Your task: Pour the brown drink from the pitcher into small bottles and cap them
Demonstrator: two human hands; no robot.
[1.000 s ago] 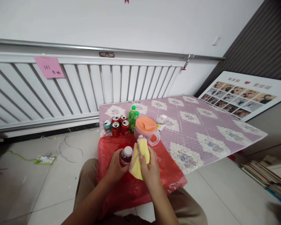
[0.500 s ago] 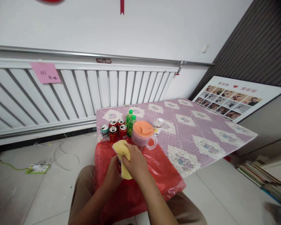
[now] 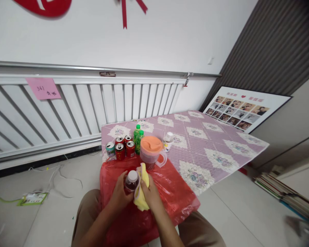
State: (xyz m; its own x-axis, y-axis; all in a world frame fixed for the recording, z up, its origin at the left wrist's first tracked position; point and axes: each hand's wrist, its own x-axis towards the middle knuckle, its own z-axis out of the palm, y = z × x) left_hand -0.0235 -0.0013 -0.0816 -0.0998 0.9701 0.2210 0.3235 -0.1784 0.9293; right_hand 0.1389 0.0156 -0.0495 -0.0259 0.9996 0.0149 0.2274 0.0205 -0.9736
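My left hand (image 3: 122, 192) is wrapped round a dark bottle (image 3: 131, 184) with a white cap, held upright above the red plastic sheet (image 3: 172, 187). In my right hand (image 3: 151, 192) is a yellow cloth (image 3: 142, 199), bunched and pressed against the bottle's right side. The lower part of the bottle is hidden by my hands and the cloth. Just beyond them stands a clear pitcher (image 3: 148, 159) with an orange lid (image 3: 151, 145).
Several drink cans (image 3: 120, 151) stand at the table's left side, beside two green-capped bottles (image 3: 139, 145). A white-capped bottle (image 3: 168, 141) is right of the pitcher. A flowered cloth (image 3: 195, 137) covers the table. Behind runs a white radiator (image 3: 136, 99); a power strip (image 3: 32, 199) lies on the floor.
The yellow cloth has moved off the bottle's top to its right side, so the white cap now shows. My right hand has come lower. The camera view has shifted slightly.
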